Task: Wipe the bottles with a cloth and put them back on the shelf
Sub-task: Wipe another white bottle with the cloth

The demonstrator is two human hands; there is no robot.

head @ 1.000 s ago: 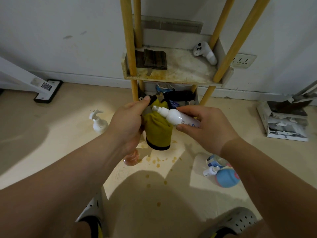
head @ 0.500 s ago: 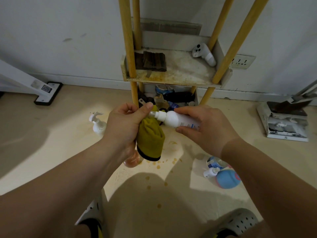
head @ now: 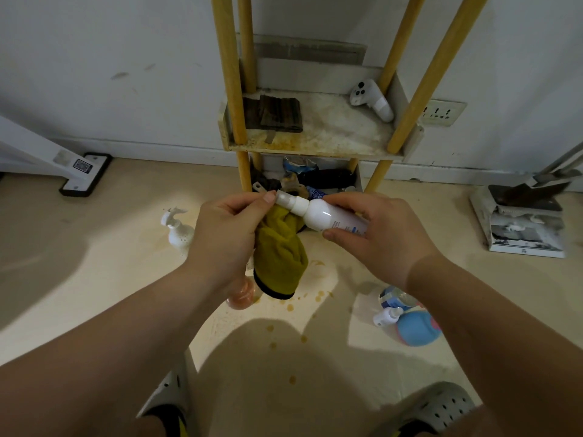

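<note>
Nearest to the camera, two grey shoes (head: 438, 408) with holes stand on the beige floor (head: 94, 279), which has small orange stains. Above them both forearms reach forward. The left hand (head: 227, 228) has its fingers curled around a yellow cloth (head: 280, 257) with a dark border; the cloth hangs down from this hand, and the thumb tip lies at the cap of a white bottle (head: 321, 214). The right hand (head: 378, 228) grips the body of this bottle between curled fingers and thumb and holds it almost horizontal in the air, in front of the lower level of the shelf, with the cap pointing to the left. Under the left hand an orange bottle (head: 241, 296) is partly hidden on the floor. To the right, a small white spray bottle (head: 386, 315) lies touching a blue round container (head: 416, 329). Further left, a white pump bottle (head: 178, 230) stands on the floor. Behind the hands is the shelf (head: 315, 143) with yellow poles, against the wall. Its stained board carries a dark folded cloth (head: 279, 113) at the left and a white controller (head: 372, 99) at the right back corner.
</note>
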